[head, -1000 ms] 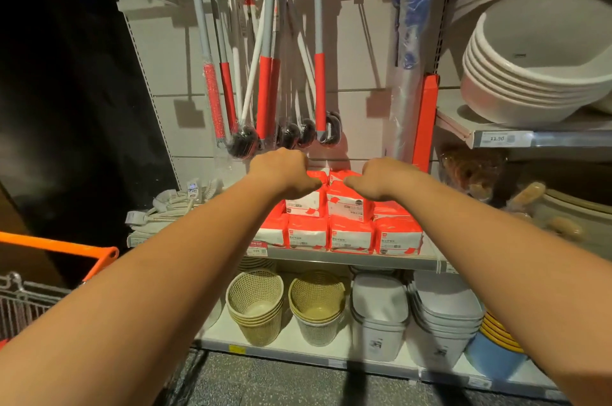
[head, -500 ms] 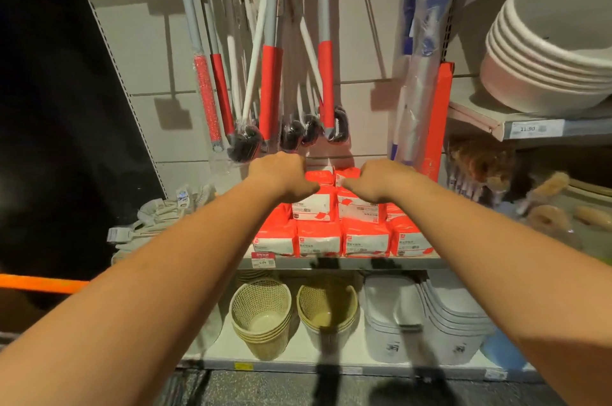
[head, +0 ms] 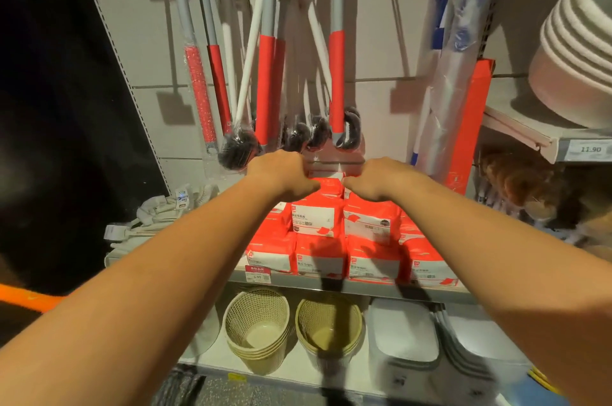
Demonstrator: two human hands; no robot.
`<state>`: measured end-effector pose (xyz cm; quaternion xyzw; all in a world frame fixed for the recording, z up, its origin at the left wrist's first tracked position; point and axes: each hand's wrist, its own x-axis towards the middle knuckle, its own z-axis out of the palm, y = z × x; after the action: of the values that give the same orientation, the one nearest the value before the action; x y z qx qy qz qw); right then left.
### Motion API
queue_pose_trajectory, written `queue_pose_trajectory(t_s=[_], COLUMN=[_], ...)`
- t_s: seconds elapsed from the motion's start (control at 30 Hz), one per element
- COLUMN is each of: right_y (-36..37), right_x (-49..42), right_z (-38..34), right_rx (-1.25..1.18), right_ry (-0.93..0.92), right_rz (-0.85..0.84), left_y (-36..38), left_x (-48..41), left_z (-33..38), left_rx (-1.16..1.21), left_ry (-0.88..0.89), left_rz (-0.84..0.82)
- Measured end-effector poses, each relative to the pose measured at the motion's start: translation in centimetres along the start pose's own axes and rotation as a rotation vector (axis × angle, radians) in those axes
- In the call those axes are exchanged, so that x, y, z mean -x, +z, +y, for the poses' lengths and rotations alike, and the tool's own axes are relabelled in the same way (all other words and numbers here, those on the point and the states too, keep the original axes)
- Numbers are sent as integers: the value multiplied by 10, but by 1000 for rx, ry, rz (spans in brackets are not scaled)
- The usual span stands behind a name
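Note:
Red and white soft packs (head: pixel 318 217) are stacked in rows on a middle store shelf (head: pixel 331 286). Both my arms reach forward to the topmost pack (head: pixel 328 183) at the back of the stack. My left hand (head: pixel 281 174) grips its left end with curled fingers. At the pack's right end my right hand (head: pixel 374 178) does the same. The fingertips are hidden behind the knuckles, and only a small strip of the pack shows between the hands.
Long brushes with red grips (head: pixel 266 87) hang just above the hands. White mop heads (head: pixel 159 217) lie left of the packs. Beige baskets (head: pixel 256 326) and white bins (head: pixel 402 336) stand below, stacked basins (head: pixel 576 51) upper right, and an orange cart handle (head: pixel 26 298) far left.
The view has moved closer to the shelf and shifted, so the cart has mostly left the frame. Both hands have stayed on the top pack.

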<state>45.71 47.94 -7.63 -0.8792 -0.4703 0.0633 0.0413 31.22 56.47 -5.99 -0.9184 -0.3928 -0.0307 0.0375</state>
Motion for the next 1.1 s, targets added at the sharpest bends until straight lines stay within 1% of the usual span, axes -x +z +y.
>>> queue_pose_trajectory(t_s=[0.13,0.33,0.57,0.7,0.9,1.1], right_y=[-6,-9,-4,-4,1,22], right_x=[-35,-72,-102,-114,-127,-119], right_z=[15,28,33,26,-1,-78], right_rx=[16,5,17,34,36,59], right_ry=[-53,-114,-93,-114,-211,-424], right_rz=[-14,-38,-53,-42,-39,-99], left_y=[6,10,17,16,12,19], left_x=[-28,-57,-86,-95,-86,-32], left_z=[13,18,17,12,-8,-65], left_rx=[23,47,12,0,44,4], left_ry=[-64,-114,-102,-115,-206,-426], left_rz=[-25,-29,-28,-51,-63,-103])
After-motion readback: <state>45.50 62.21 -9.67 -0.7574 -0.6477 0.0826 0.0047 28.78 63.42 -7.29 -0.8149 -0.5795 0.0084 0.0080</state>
